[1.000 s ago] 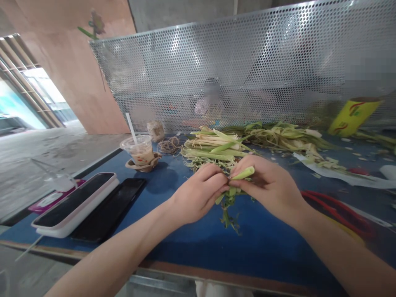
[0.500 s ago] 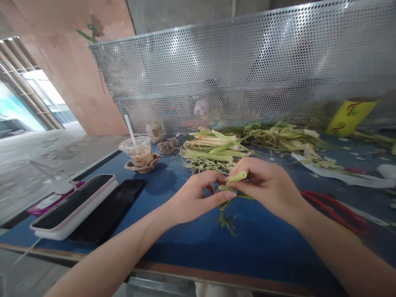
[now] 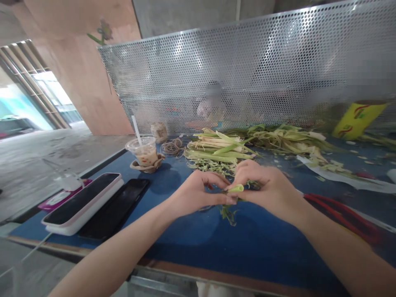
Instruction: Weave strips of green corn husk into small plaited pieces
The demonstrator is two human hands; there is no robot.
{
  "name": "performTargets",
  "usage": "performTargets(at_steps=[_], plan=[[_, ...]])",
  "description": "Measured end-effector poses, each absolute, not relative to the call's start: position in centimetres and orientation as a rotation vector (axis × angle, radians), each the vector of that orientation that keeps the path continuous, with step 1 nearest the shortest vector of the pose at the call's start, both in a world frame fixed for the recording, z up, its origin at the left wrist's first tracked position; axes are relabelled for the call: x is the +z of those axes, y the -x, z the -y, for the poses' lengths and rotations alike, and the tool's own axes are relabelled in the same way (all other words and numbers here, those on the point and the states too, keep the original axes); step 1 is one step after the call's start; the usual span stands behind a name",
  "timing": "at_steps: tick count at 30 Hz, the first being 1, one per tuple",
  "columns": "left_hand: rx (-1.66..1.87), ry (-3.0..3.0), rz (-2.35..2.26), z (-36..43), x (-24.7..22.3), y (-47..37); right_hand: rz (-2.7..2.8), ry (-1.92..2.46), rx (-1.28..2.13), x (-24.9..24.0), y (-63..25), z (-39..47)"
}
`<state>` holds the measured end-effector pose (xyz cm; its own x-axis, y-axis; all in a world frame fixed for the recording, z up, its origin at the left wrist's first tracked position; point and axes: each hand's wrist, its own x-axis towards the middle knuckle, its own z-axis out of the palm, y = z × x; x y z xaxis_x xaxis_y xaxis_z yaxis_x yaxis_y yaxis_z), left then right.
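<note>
Just on the near side of the stalk pile (image 3: 216, 153), gripped a small green roll (image 3: 237, 188) between thumb and fingers of the right hand (image 3: 262, 182), with its pale open end turned rightward. Brought the left hand (image 3: 199, 190) to the same roll, with thumb and forefinger curved in at the opposite end; could not tell from this view whether pinching tightly or merely steadying. Saw leafy greens (image 3: 228, 215) hanging on the side away from the pile, apparently belonging to the same piece. Judged this piece rolled into shape but not yet finished, with both hands occupied on the roll. Noted plenty left to use: long stalks stacked in the pile itself, shredded sprigs (image 3: 213, 166) along its near edge, husks (image 3: 284, 138) heaped to its right. Found twine (image 3: 173, 147) lying loosely just left of the pile and a red-handled tool (image 3: 338, 206) to its right and nearer, both out of hand. Could not tell whether to count the flower (image 3: 107, 31), far behind and left of the pile, as finished work.
</note>
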<state>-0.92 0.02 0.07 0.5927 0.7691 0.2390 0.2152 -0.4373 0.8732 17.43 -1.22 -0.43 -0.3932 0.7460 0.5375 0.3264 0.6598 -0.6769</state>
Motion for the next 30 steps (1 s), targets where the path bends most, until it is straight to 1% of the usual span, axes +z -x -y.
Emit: performTargets(at_steps=[3,6,11,13,16,17,19,21,25,27,30], plan=[[0.859,-1.995,-0.733,-0.4,0.2,1.0,1.881,0.848,0.726,-0.5,-17.0,1.3],[0.942,-2.041,-0.718,-0.8,0.5,1.3,1.801,0.892,0.672,-0.4,-16.2,0.9],[1.081,-2.065,-0.771,-1.5,0.9,2.2,1.874,0.962,0.316,0.9,-14.8,-0.2],[1.193,-2.014,-0.803,-2.1,1.1,2.9,1.854,0.956,0.07,1.2,-14.5,0.0],[1.476,-1.85,-0.892,-3.3,1.3,4.4,1.765,0.878,-0.303,0.7,-14.5,0.7],[1.562,-1.809,-0.926,-3.8,1.4,4.9,1.812,0.852,-0.371,0.2,-14.6,0.8],[1.673,-1.741,-0.962,-4.5,1.3,5.7,2.117,0.804,-0.424,-1.1,-14.8,0.9],[1.689,-1.71,-0.963,-5.0,1.1,6.1,2.465,0.752,-0.41,-2.5,-15.0,0.6],[1.636,-1.676,-0.893,-5.0,0.7,5.8,2.667,0.726,-0.431,-4.3,-14.8,-0.1],[1.597,-1.661,-0.856,-4.8,0.5,5.5,2.688,0.681,-0.525,-4.9,-14.4,-0.2],[1.536,-1.638,-0.841,-4.7,0.3,5.2,2.67,0.599,-0.778,-5.5,-13.5,-0.1]])
